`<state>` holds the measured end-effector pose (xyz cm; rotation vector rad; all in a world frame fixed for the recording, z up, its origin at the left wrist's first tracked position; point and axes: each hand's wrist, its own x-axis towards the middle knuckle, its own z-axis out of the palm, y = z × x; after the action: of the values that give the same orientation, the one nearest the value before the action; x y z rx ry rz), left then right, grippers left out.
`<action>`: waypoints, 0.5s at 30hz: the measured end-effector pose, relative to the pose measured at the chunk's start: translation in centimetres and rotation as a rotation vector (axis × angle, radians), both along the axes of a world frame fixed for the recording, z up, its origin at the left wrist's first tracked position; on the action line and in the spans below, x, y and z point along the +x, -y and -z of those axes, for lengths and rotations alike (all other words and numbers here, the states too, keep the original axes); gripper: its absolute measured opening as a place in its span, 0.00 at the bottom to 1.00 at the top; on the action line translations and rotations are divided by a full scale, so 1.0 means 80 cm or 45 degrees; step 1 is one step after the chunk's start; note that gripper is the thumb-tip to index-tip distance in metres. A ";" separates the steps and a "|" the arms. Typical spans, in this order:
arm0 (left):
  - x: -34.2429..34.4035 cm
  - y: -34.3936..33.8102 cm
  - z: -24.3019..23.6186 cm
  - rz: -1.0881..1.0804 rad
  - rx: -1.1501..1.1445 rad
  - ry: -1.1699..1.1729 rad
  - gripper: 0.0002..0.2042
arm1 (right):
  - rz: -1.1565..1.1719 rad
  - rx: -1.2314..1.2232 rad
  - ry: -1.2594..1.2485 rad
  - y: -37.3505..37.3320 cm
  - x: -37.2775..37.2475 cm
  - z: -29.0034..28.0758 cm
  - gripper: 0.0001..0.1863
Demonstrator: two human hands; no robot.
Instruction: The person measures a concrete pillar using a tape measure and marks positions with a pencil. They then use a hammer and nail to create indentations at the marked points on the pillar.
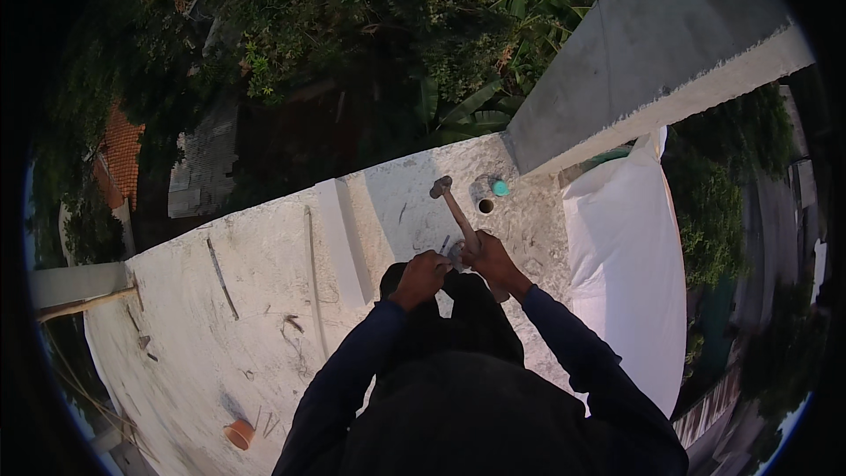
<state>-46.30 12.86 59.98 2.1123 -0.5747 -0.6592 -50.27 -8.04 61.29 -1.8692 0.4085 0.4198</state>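
Note:
In my right hand (493, 263), the fingers are wrapped round the wooden handle of a hammer (455, 210). Its head points away from me, above the pale rough concrete surface (414, 207). My left hand (423, 277) is closed just to the left, close to the right one. A thin dark rod (445, 244) sticks up from its fingers; whether it is a chisel or a large nail I cannot tell. Beyond the hands are a teal cup-shaped thing (500, 187) and a round dark-mouthed pipe end (485, 206). My dark-clothed legs hide the surface right below my hands.
A grey concrete pillar (634, 62) rises at the far right, beside a hanging white sheet (626, 256). A pale beam (345, 242) lies left of my hands. Sticks and a terracotta pot (239, 434) lie farther left. Past the slab's far edge are trees (352, 0).

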 end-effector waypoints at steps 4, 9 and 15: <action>0.051 0.029 0.005 0.096 -0.025 0.002 0.08 | 0.129 0.225 -0.164 0.029 0.040 0.004 0.14; 0.114 0.056 0.010 0.073 -0.095 0.006 0.06 | 0.332 0.357 -0.208 0.053 0.078 0.022 0.16; 0.209 0.084 0.050 0.278 -0.067 -0.098 0.06 | 0.569 0.436 -0.234 0.068 0.132 0.064 0.16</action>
<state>-29.58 6.17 55.98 1.9828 -0.7786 -0.8347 -39.75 -13.50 56.14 -1.3628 0.8065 0.3317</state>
